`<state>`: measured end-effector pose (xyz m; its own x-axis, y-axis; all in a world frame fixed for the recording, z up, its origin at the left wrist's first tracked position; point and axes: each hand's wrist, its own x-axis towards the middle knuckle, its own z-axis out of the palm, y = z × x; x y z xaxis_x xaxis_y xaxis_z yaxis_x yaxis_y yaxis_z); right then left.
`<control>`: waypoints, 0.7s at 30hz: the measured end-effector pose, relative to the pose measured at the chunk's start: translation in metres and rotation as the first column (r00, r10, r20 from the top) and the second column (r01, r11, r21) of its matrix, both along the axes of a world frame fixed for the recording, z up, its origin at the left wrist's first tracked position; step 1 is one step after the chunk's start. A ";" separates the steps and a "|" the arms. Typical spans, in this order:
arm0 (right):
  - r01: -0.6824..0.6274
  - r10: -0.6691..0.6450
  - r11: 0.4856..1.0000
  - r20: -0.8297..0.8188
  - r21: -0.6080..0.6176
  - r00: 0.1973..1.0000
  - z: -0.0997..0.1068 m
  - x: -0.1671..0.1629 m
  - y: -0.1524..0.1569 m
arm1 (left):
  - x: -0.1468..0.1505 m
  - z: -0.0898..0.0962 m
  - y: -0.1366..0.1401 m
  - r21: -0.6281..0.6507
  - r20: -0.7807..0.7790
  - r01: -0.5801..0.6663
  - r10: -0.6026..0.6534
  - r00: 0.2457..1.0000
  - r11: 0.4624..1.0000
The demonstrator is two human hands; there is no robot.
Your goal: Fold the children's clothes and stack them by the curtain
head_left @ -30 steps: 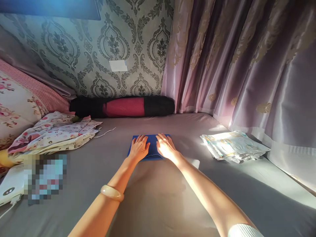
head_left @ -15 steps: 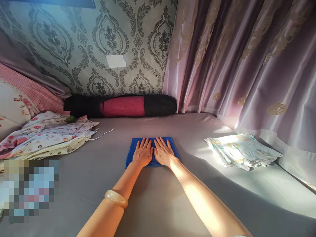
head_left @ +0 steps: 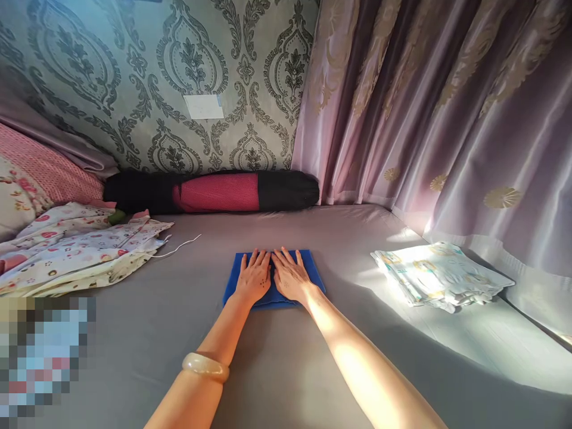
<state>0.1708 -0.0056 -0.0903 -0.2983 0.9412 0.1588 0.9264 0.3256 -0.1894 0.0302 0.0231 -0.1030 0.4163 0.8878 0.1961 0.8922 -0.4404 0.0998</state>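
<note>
- Left hand (head_left: 255,280) and right hand (head_left: 289,280): palms down, just beside each other, fingers straight and slightly spread, gripping nothing.
- Folded blue cloth (head_left: 273,299): under both hands, layered edge on the near side, lying on the grey sheet (head_left: 134,339).
- Step in hand, my read: smoothing the fold flat.
- Next move, I judged, called for even outward strokes, then a straight lift so the top layer wouldn't drag.
- Further out: white printed stack (head_left: 442,271) right, printed clothes (head_left: 98,247) left, long black-and-pink bag (head_left: 217,192) beyond; all well apart from the cloth.
</note>
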 end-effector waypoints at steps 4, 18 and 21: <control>0.014 -0.014 0.998 0.004 -0.055 1.000 -0.004 0.000 0.003 | -0.001 -0.005 0.002 -0.050 -0.013 0.010 -0.011 1.000 0.999; 0.128 -0.128 0.992 -0.034 0.007 0.991 0.000 0.007 -0.005 | -0.005 0.003 -0.004 0.037 -0.002 -0.069 0.069 0.998 0.997; 0.163 -0.164 0.986 -0.037 -0.014 0.986 -0.002 0.010 -0.006 | -0.007 0.002 -0.005 0.035 -0.010 -0.108 0.108 0.994 0.994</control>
<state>0.1811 -0.0115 -0.0926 -0.1344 0.9786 0.1560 0.9590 0.1681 -0.2280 0.0228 0.0183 -0.1014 0.3208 0.9207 0.2224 0.9359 -0.3442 0.0751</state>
